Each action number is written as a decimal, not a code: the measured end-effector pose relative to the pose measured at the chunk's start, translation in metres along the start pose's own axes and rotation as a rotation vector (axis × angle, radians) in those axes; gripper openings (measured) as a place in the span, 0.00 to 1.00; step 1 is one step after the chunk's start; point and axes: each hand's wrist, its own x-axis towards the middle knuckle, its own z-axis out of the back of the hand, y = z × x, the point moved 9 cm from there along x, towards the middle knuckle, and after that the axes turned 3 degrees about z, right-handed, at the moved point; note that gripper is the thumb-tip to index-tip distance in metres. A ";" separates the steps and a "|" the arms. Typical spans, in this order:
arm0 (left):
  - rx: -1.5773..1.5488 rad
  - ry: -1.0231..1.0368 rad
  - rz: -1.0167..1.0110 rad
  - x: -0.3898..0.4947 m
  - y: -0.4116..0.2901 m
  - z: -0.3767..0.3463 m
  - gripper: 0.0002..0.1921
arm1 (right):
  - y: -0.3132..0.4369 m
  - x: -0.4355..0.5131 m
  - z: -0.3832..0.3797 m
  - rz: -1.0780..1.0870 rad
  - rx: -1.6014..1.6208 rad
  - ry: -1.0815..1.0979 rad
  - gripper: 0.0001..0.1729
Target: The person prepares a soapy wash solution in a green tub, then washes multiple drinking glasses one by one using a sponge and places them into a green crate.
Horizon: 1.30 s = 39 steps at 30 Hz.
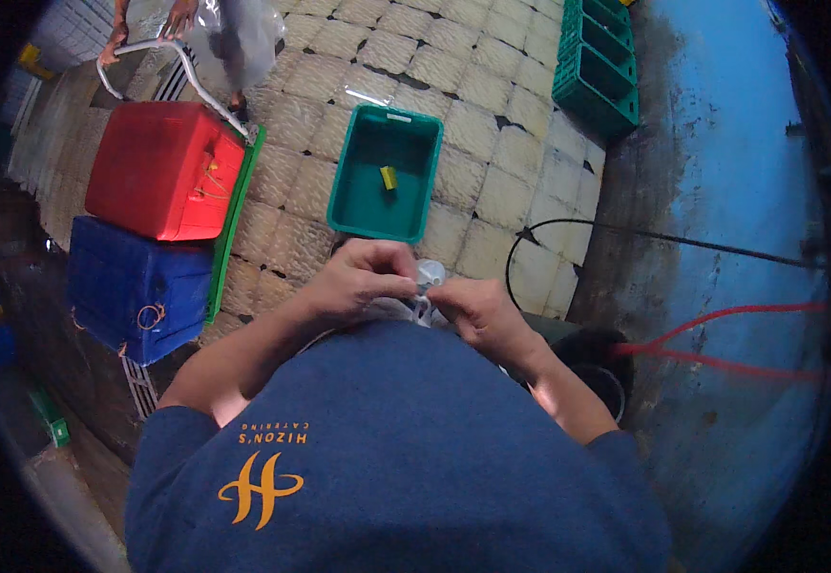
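Note:
In front of the dark blue shirt (pixel 401 430), my left hand (pixel 365 281) pinches translucent plastic sheeting (pixel 429 272) between thumb and finger. My right hand (pixel 483 308) meets it from the other side, its fingertips closed on the same gathered plastic. A twisted whitish strip (pixel 422 309) hangs just below the fingertips. Whether the plastic is a bag or an apron cannot be told. Beyond my hands, a green plastic tub (pixel 339 186) stands on the floor with a small yellow block (pixel 387 177), perhaps a sponge, inside.
Left are a red cooler box (pixel 147 168) and a blue one (pixel 136 279) by a green platform (pixel 236 229). Another person's hands (pixel 179 18) hold a white bent handle (pixel 200 82). Green crates (pixel 594 100), a black hose (pixel 637 231) and red hoses (pixel 730 310) lie right.

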 end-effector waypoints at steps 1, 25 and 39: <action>0.040 -0.083 -0.020 -0.010 -0.001 0.012 0.06 | 0.002 -0.002 -0.008 0.024 -0.057 0.006 0.11; 0.279 0.192 0.152 -0.067 0.018 -0.003 0.06 | 0.014 -0.062 -0.063 -0.103 -0.148 0.017 0.12; 0.557 0.091 -0.189 -0.066 -0.002 -0.035 0.06 | 0.014 -0.070 -0.134 -0.766 1.114 -0.012 0.10</action>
